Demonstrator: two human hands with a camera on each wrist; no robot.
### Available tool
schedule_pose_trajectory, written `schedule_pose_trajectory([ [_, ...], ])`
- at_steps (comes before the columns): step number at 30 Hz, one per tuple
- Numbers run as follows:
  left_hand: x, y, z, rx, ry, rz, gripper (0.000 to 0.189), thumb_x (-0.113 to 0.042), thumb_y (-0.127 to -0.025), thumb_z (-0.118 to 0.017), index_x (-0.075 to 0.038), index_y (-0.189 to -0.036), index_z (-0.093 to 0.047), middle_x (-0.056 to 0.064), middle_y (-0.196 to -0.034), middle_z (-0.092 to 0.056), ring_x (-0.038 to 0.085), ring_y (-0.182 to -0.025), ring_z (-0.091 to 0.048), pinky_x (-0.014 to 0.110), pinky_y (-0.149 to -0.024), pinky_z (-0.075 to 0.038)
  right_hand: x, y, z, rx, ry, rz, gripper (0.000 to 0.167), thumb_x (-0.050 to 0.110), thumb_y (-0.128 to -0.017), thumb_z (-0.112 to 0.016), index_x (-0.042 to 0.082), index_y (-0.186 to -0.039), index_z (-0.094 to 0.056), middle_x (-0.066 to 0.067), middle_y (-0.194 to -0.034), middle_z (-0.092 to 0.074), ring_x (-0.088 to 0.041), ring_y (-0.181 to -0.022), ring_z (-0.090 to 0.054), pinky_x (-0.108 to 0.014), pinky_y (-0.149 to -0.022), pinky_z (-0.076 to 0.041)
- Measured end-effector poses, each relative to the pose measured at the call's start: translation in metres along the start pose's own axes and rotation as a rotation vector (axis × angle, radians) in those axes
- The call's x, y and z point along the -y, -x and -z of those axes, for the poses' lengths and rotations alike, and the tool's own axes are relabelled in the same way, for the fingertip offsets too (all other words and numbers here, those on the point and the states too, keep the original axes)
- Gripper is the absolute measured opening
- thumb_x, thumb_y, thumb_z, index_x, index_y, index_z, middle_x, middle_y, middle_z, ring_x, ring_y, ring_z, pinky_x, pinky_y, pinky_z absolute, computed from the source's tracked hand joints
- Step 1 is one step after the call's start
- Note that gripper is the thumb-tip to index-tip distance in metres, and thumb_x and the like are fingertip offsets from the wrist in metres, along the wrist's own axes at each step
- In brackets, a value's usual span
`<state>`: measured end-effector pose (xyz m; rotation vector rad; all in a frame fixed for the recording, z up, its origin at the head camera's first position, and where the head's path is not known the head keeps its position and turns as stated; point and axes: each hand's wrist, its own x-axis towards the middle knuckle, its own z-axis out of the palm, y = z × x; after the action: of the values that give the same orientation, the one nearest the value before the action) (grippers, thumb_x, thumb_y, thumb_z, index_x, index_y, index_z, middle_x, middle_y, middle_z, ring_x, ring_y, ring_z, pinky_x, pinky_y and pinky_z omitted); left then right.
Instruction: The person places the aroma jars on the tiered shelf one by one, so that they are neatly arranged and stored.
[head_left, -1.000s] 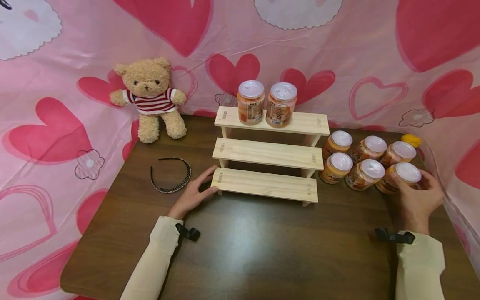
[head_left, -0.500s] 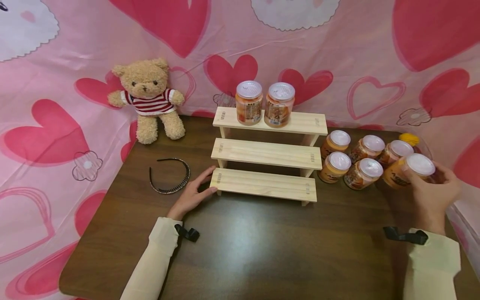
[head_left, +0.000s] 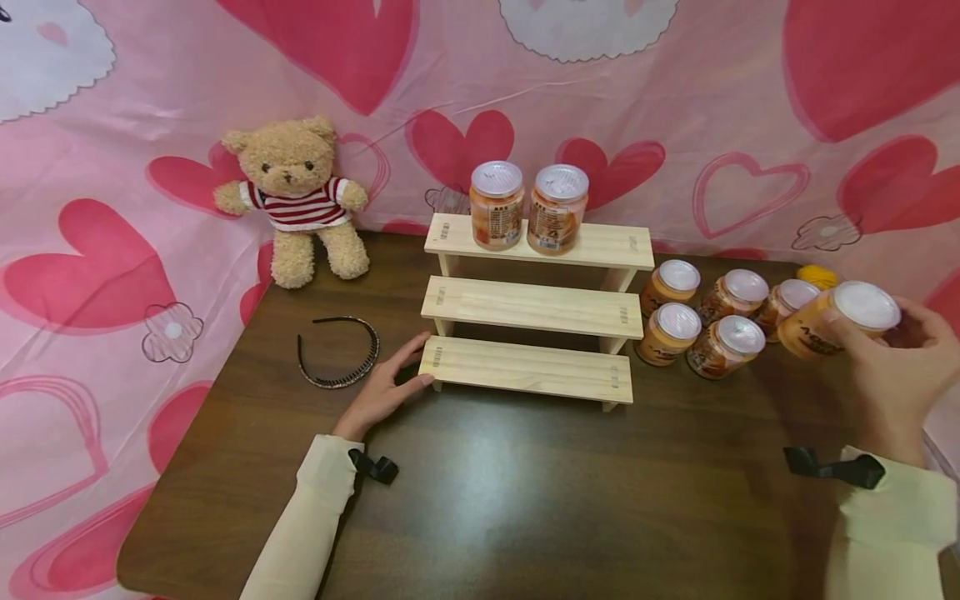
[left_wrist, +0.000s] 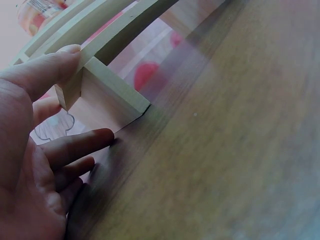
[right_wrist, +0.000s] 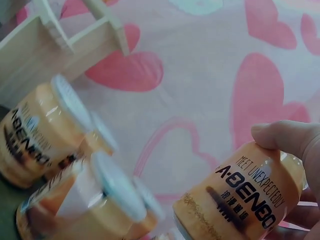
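At the right, my right hand (head_left: 907,371) grips an orange jar (head_left: 808,327) with a white lid, tilted and raised off the table. In the right wrist view the thumb lies over this lettered jar (right_wrist: 235,197); some fingers are partly hidden behind it. My left hand (head_left: 381,390), fingers spread, touches the left end of the lowest step of a three-tier wooden stand (head_left: 525,371). In the left wrist view, the thumb of the left hand (left_wrist: 30,130) rests at the plank's corner. Two similar jars (head_left: 498,218) stand on the top step.
Several lidded jars (head_left: 666,335) stand grouped right of the stand. Behind them lies a small yellow object (head_left: 816,276). A teddy bear (head_left: 292,200) sits at the back left, and a headband (head_left: 341,383) lies on the brown table (head_left: 480,500). A pink heart-patterned cloth (head_left: 360,33) hangs behind.
My right hand has lifted the front-right jar from the group and carried it to the right, tilting it. The left hand has stayed at the stand.
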<state>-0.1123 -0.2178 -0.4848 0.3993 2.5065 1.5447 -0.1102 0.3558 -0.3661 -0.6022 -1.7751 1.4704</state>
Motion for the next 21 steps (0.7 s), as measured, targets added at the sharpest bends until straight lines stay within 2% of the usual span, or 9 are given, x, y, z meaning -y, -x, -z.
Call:
schedule_pose_trajectory([
  [5,0.001,0.001,0.000,-0.001,0.002,-0.014,0.070,-0.019,-0.096,-0.068,-0.024,-0.158,-0.033,0.006,-0.163,-0.037,0.033,-0.143,-0.046,0.061,-0.114,-0.032,0.017,0.001,-0.006,0.032,-0.222,-0.052,0.055,-0.009,-0.066,-0.088,0.008,-0.115,-0.070,0.004,-0.104,-0.068,-0.006,-0.093,-0.061,-0.012,-0.081,-0.047],
  [10,0.000,0.001,0.000,0.001,0.008,-0.012,0.069,-0.021,-0.097,-0.067,-0.025,-0.157,-0.034,0.005,-0.162,-0.038,0.031,-0.143,-0.046,0.061,-0.114,-0.031,0.031,0.001,-0.013,0.081,-0.312,-0.080,0.056,-0.014,-0.063,-0.087,0.005,-0.114,-0.071,0.000,-0.106,-0.069,-0.010,-0.094,-0.062,-0.012,-0.077,-0.050],
  [15,-0.001,0.000,-0.001,-0.001,-0.003,-0.005,0.070,-0.016,-0.097,-0.066,-0.019,-0.158,-0.033,0.010,-0.162,-0.036,0.036,-0.143,-0.046,0.061,-0.114,-0.031,0.047,0.002,-0.022,0.121,-0.320,-0.051,0.055,-0.015,-0.063,-0.087,0.004,-0.112,-0.072,-0.001,-0.105,-0.071,-0.010,-0.093,-0.062,-0.013,-0.078,-0.049],
  [21,-0.001,-0.001,-0.001,0.001,-0.019,0.002,0.069,-0.012,-0.097,-0.065,-0.010,-0.158,-0.032,0.016,-0.162,-0.036,0.039,-0.142,-0.045,0.062,-0.114,-0.032,0.066,0.004,-0.040,0.217,-0.441,0.069,0.050,-0.022,-0.061,-0.083,-0.009,-0.108,-0.072,-0.008,-0.099,-0.075,-0.015,-0.087,-0.068,-0.018,-0.079,-0.052],
])
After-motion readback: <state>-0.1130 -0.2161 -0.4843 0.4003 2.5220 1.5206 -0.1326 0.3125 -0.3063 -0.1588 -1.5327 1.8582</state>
